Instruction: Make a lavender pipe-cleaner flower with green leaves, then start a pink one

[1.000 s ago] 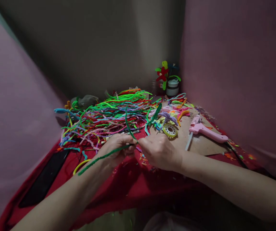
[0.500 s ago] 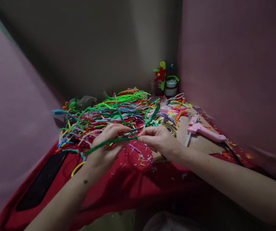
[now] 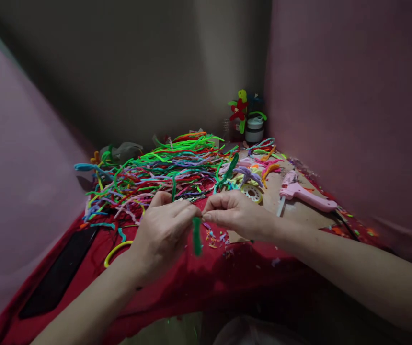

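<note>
A dark green pipe cleaner [image 3: 197,237] is pinched between my two hands above the front of the red-covered table. My left hand [image 3: 166,225] has its fingers closed on it; one end hangs below the fingertips and another green length stands up behind the knuckles. My right hand [image 3: 229,211] pinches at the same spot, thumb against forefinger, with the fingertips of both hands nearly touching. The exact point where the stems meet is hidden by the fingers. Just behind my right hand lies a yellow-rimmed tape roll [image 3: 252,193].
A heap of colourful pipe cleaners [image 3: 177,160] covers the back of the table. At the right, a pink glue gun [image 3: 304,194] rests on cardboard [image 3: 306,218]. A black flat object [image 3: 60,273] and a yellow ring handle [image 3: 114,251] lie at left. Pipe-cleaner flowers [image 3: 239,109] stand behind.
The green pipe cleaner, which stretched left across my left hand, now hangs down from the fingertips. My left hand has turned, its back facing up, and closed in toward the right.
</note>
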A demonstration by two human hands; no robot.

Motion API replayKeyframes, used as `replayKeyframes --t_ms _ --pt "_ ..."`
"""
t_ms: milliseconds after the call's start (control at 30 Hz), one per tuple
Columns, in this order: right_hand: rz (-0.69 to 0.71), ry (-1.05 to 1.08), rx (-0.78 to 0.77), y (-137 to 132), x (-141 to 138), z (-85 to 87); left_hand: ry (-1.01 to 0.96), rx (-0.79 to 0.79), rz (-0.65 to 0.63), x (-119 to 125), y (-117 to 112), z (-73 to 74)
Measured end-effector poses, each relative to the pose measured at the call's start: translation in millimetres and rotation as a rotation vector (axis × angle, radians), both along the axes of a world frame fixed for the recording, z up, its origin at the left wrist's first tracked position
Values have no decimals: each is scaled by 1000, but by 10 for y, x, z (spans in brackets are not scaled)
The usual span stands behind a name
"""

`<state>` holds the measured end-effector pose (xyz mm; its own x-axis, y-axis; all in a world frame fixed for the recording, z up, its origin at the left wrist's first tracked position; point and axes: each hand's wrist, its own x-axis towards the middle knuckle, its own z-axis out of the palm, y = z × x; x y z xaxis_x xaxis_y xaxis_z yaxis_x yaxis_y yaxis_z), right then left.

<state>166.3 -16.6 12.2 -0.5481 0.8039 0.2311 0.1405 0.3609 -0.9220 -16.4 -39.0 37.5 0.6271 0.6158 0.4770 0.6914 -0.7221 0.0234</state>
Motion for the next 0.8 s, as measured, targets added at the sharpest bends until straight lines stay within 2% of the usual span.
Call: replayKeyframes --t_ms 67,167,233,267,333,400,533,633,733,800 --pt "-94 -129 332 -67 -4 8 -208 -181 72 33 -27 39" --pt "-134 -361 790 -162 7 -3 -577 -727 191 88 -26 87" --pt "-91 -452 951 -191 23 -34 -750 -1037 239 105 4 82" --pt "-70 -468 994 -192 30 -55 -808 -1133 254 107 22 70" --pt "-57 -454 1000 -178 34 -102 -857 -1225 260 106 53 46" --pt "-102 -388 895 -151 19 -131 -828 -1230 256 107 64 52" --pt "-217 -167 449 -113 -31 -71 -698 -1091 289 128 22 168" --pt "-154 -41 128 -93 -42 8 -618 -971 267 125 -6 230" --pt "-29 32 -214 -63 -21 25 -615 -898 272 97 4 217" --pt "31 68 -342 -44 -1 12 -610 -886 291 80 23 196"
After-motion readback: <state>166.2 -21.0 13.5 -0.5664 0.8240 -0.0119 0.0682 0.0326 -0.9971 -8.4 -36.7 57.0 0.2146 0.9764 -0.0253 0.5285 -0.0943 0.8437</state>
